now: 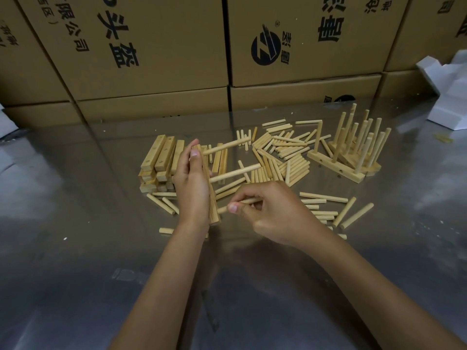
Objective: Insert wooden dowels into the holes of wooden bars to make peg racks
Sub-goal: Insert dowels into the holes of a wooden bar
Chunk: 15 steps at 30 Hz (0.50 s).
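Hands at work on a peg rack over a shiny metal worktop [75, 248]: the left hand [190, 184] curls its grip round a wooden bar [211, 198] held on end near the middle of the worktop, thumb laid along the bar's upper part. Two dowels already sit in the bar and jut out to the right, an upper dowel [226, 147] and a lower dowel [236, 172]. The right hand [273, 210] pinches a third dowel [249, 201] between thumb and curled fingers, its free end pointing left at the lower part of the bar; whether it touches the bar cannot be told.

Behind the left hand, toward the worktop's far edge, lies a stack of bare bars [159, 162], drilled holes showing on their upper faces. A heap of loose dowels [283, 152] spreads across the far middle, and more loose dowels [326, 210] lie just beside the right hand on its right. Toward the far right corner stand finished racks [353, 147], their pegs upright and crowded together. A white foam block [449, 97] rests at the right edge. Printed cardboard boxes [151, 46] are stacked in a wall along the far edge.
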Available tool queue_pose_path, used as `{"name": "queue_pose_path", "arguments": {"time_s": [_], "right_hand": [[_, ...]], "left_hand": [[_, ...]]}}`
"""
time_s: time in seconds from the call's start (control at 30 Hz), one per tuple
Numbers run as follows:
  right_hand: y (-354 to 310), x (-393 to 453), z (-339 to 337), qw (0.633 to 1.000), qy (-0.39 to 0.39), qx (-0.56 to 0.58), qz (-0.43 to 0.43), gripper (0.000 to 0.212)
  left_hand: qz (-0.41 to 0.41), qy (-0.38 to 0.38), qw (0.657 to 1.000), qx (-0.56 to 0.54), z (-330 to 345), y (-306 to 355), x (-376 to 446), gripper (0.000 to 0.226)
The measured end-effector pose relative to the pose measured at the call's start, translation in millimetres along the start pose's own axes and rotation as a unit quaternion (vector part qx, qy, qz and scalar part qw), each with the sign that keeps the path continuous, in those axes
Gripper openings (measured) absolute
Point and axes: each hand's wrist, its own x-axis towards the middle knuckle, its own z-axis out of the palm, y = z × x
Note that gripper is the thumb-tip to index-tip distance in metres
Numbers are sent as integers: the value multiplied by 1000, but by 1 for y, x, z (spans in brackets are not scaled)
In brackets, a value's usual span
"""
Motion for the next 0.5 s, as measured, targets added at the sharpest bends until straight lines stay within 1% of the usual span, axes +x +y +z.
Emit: {"name": "queue_pose_path", "arguments": {"time_s": [0.07,0.17,0.23,0.27,0.3,0.37,0.43,0.5], "right_hand": [[3,2,-5,999,28,-29,-2,16],[10,4,-12,991,92,-88,32,41],[14,6,-16,988,118,-46,86,55],[17,8,-19,986,118,1,118,56],[19,9,-22,982,101,57,149,54],[20,10,-28,968,29,167,184,51],[18,9,-29,957,-28,226,179,42],[18,9,-30,955,-24,248,163,24]], "left_hand": [[-5,16,1000,-14,0,-2,2,25],[-22,48,998,-34,-4,-4,5,20],[-30,68,996,-41,-8,-5,8,18],[-31,72,996,-45,-10,-6,10,18],[-30,71,996,-52,-11,-6,11,18],[-19,65,996,-66,-11,-5,11,19],[-8,55,996,-68,-9,-3,8,21],[-2,37,996,-75,-6,-2,4,23]]}}
